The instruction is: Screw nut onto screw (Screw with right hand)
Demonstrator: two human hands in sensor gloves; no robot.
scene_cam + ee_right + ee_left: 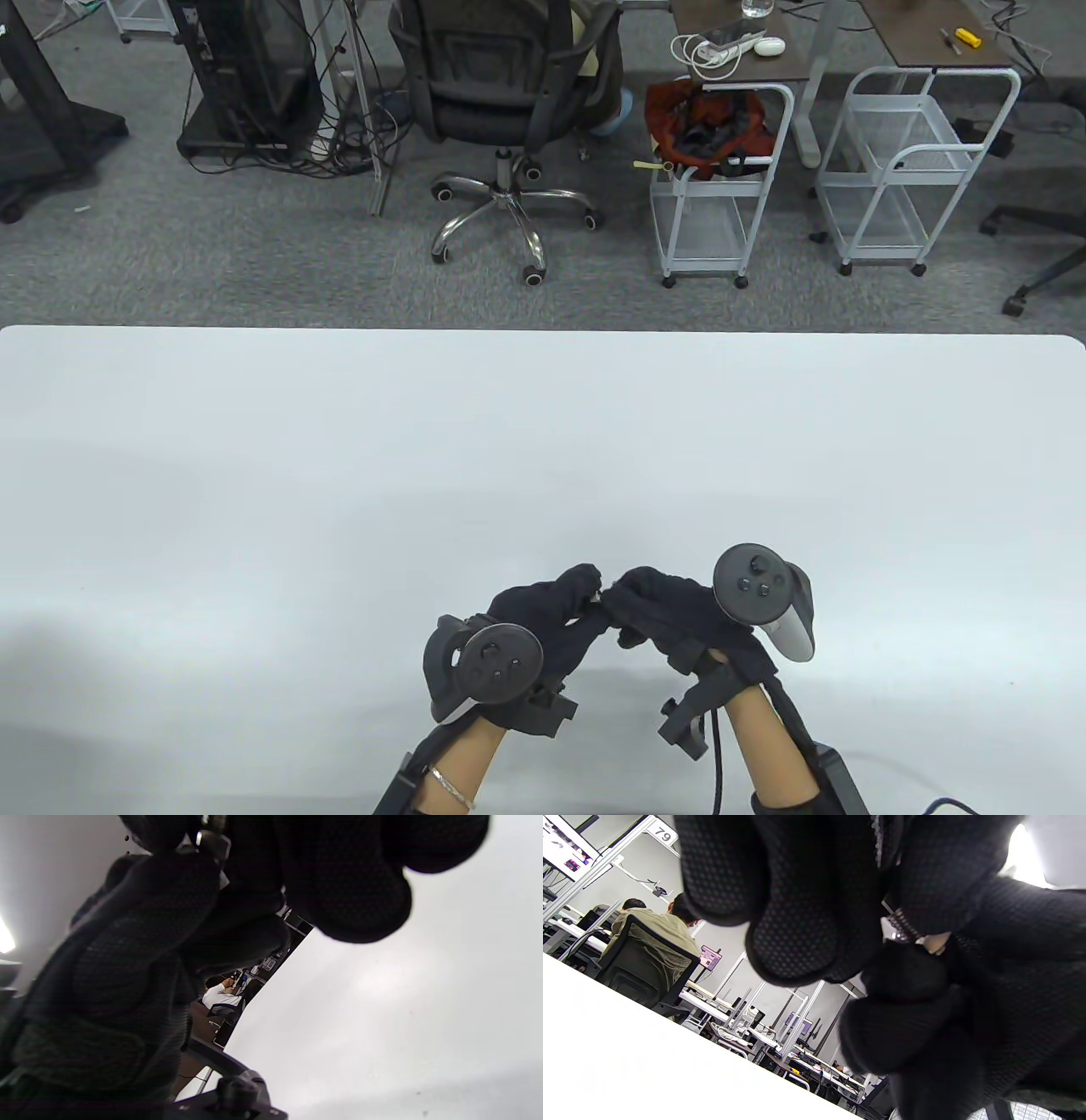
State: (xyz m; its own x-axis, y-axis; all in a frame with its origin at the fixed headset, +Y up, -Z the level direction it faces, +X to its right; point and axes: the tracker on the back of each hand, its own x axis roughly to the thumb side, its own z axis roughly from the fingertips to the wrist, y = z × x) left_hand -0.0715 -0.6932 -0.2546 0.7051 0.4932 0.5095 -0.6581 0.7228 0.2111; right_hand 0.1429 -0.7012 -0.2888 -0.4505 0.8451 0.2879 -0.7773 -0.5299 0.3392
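Note:
Both gloved hands meet fingertip to fingertip a little above the white table (pixel 543 441), near its front edge. My left hand (pixel 587 596) pinches a small metal screw; its threaded shaft (pixel 900 926) shows in the left wrist view, running from the left fingers (pixel 797 921) toward the right hand (pixel 925 1005). My right hand (pixel 619 601) pinches the other end, where a small metal piece, seemingly the nut (pixel 208 839), shows between its fingers (pixel 348 878). In the table view the screw and nut are hidden by the fingertips.
Beyond the table's far edge stand an office chair (pixel 509 102), two wire carts (pixel 721 195) and a desk, all on grey carpet. A tracker (pixel 759 586) sits on the back of each hand.

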